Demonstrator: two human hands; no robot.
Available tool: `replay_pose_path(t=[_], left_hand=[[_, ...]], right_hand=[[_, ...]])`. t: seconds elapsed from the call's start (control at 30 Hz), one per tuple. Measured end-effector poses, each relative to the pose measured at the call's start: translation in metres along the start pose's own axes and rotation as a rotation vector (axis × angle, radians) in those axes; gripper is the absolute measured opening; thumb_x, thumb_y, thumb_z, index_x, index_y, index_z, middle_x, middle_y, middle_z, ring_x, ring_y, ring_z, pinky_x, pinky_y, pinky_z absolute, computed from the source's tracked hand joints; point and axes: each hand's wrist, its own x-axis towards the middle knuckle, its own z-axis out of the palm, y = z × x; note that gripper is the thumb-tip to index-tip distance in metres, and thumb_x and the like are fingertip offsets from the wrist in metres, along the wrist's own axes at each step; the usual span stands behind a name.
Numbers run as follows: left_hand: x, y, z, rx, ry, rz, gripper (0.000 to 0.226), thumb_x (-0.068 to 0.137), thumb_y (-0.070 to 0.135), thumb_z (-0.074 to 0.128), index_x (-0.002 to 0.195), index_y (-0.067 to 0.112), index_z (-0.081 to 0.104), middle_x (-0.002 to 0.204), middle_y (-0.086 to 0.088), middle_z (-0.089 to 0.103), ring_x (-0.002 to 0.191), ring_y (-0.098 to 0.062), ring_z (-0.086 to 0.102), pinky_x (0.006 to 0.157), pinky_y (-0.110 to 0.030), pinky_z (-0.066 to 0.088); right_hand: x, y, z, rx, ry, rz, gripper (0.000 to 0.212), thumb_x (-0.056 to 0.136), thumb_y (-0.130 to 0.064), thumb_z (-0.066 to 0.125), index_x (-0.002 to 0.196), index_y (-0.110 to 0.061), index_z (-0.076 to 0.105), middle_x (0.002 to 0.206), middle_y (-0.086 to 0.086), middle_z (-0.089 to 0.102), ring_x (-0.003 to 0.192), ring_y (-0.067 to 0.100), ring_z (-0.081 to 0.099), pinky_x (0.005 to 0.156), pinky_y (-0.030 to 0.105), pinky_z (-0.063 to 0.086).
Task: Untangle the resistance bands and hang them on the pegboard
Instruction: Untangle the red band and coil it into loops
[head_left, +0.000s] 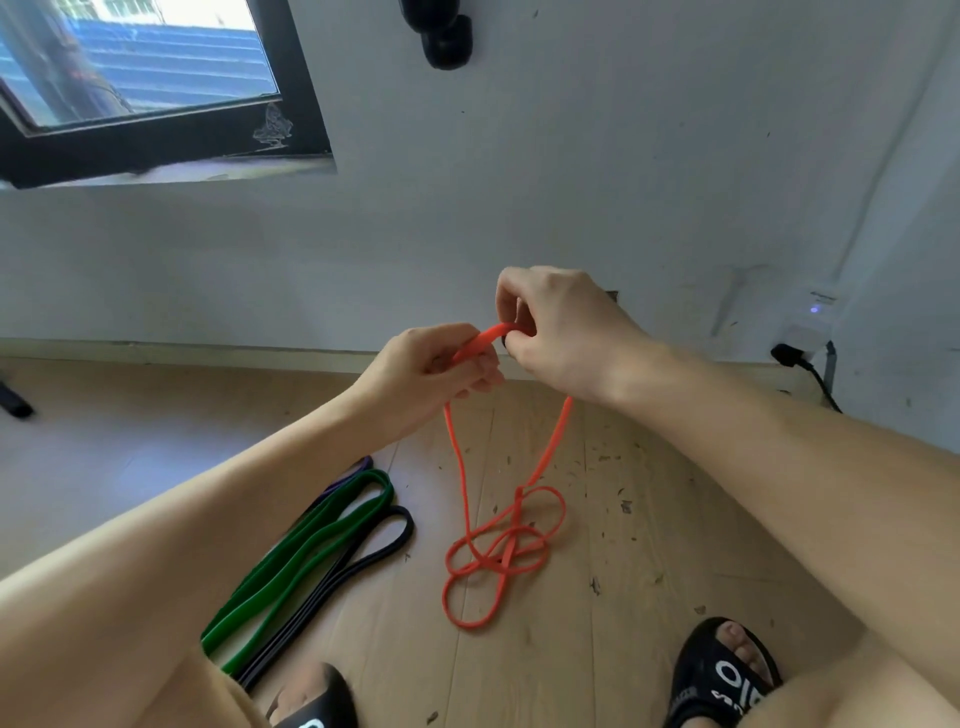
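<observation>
An orange resistance band (498, 551) hangs from both my hands, and its lower part lies tangled in loops on the wooden floor. My left hand (436, 371) pinches the band's top on the left. My right hand (558, 332) grips the same top loop just to the right, fingers curled round it. On the floor to the left lie a green band (311, 553), a black band (363, 558) beside it and a purple band (348, 474) peeking out behind. No pegboard is in view.
A white wall (571, 182) rises just past my hands, with a dark-framed window (156, 104) at upper left and a black fixture (447, 36) high up. A plug and cable (800, 364) sit at right. My feet in black sandals (722, 675) stand below.
</observation>
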Motion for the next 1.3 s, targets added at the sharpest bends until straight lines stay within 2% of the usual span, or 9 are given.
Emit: replay_pose_path(t=[0.2, 0.37, 0.63, 0.83, 0.9, 1.03, 1.13, 1.23, 1.3], left_hand=[[-0.001, 0.004, 0.002, 0.023, 0.052, -0.032, 0.004, 0.096, 0.015, 0.067, 0.095, 0.011, 0.067, 0.086, -0.004, 0.076, 0.078, -0.019, 0.075, 0.082, -0.043, 0.063], [-0.002, 0.002, 0.011, -0.055, -0.002, -0.053, 0.029, 0.083, 0.038, 0.076, 0.101, 0.017, 0.067, 0.091, 0.002, 0.074, 0.086, -0.019, 0.074, 0.088, -0.052, 0.059], [0.004, 0.004, 0.024, -0.202, -0.068, -0.051, 0.015, 0.092, 0.018, 0.074, 0.105, 0.023, 0.068, 0.096, 0.006, 0.077, 0.101, -0.014, 0.074, 0.099, -0.045, 0.057], [0.004, 0.009, 0.025, -0.232, -0.087, -0.039, 0.013, 0.099, 0.015, 0.064, 0.112, 0.013, 0.062, 0.096, -0.011, 0.070, 0.081, -0.020, 0.074, 0.086, -0.044, 0.063], [0.003, 0.008, 0.021, -0.180, -0.100, -0.036, 0.012, 0.103, 0.015, 0.059, 0.113, 0.011, 0.060, 0.092, -0.007, 0.066, 0.080, -0.021, 0.075, 0.084, -0.042, 0.063], [0.001, 0.005, 0.010, -0.066, -0.139, -0.020, 0.013, 0.104, 0.015, 0.057, 0.107, 0.002, 0.058, 0.087, -0.011, 0.074, 0.080, -0.029, 0.077, 0.081, -0.044, 0.063], [0.002, 0.003, 0.003, 0.017, -0.143, -0.013, 0.021, 0.101, 0.018, 0.062, 0.103, -0.001, 0.056, 0.084, -0.015, 0.075, 0.080, -0.023, 0.077, 0.085, -0.046, 0.062], [0.001, -0.001, -0.003, 0.100, -0.122, 0.013, 0.021, 0.101, 0.023, 0.062, 0.093, 0.004, 0.058, 0.068, -0.003, 0.068, 0.065, -0.016, 0.072, 0.079, -0.048, 0.061], [0.000, -0.001, -0.006, 0.097, -0.103, 0.018, 0.024, 0.102, 0.026, 0.060, 0.083, 0.012, 0.057, 0.059, 0.006, 0.056, 0.054, -0.015, 0.058, 0.064, -0.040, 0.058]], right_hand=[[-0.004, 0.002, 0.004, 0.138, -0.056, 0.119, 0.011, 0.096, -0.017, 0.056, 0.101, -0.021, 0.065, 0.090, -0.001, 0.069, 0.081, 0.018, 0.070, 0.078, 0.043, 0.060], [-0.003, -0.005, 0.002, 0.343, -0.077, 0.201, 0.012, 0.090, -0.012, 0.060, 0.091, -0.019, 0.070, 0.083, -0.001, 0.074, 0.072, 0.011, 0.073, 0.076, 0.038, 0.063], [0.000, -0.017, 0.000, 0.634, -0.103, 0.288, 0.015, 0.083, -0.006, 0.061, 0.094, -0.011, 0.070, 0.077, 0.004, 0.075, 0.072, 0.016, 0.073, 0.080, 0.041, 0.063], [0.002, -0.012, -0.006, 0.876, -0.173, 0.307, 0.021, 0.082, -0.003, 0.058, 0.101, -0.008, 0.065, 0.074, 0.006, 0.060, 0.071, 0.019, 0.060, 0.072, 0.034, 0.053], [0.003, -0.008, -0.007, 0.935, -0.145, 0.331, 0.012, 0.087, -0.010, 0.064, 0.099, -0.010, 0.065, 0.079, 0.006, 0.055, 0.068, 0.018, 0.059, 0.070, 0.033, 0.052], [0.004, -0.003, -0.007, 0.991, -0.060, 0.400, 0.013, 0.089, -0.003, 0.068, 0.098, -0.011, 0.063, 0.086, 0.008, 0.062, 0.064, 0.015, 0.062, 0.065, 0.028, 0.055], [0.005, -0.001, -0.012, 1.087, -0.024, 0.412, 0.020, 0.088, 0.004, 0.064, 0.101, -0.011, 0.060, 0.088, 0.009, 0.065, 0.067, 0.015, 0.064, 0.068, 0.032, 0.059], [0.006, 0.005, -0.016, 1.114, 0.063, 0.426, 0.025, 0.086, 0.006, 0.066, 0.102, -0.011, 0.056, 0.090, 0.011, 0.066, 0.074, 0.019, 0.067, 0.075, 0.042, 0.063], [0.005, 0.010, -0.016, 1.072, 0.116, 0.448, 0.030, 0.086, 0.007, 0.069, 0.104, -0.010, 0.052, 0.098, 0.015, 0.063, 0.081, 0.022, 0.068, 0.075, 0.044, 0.064]])
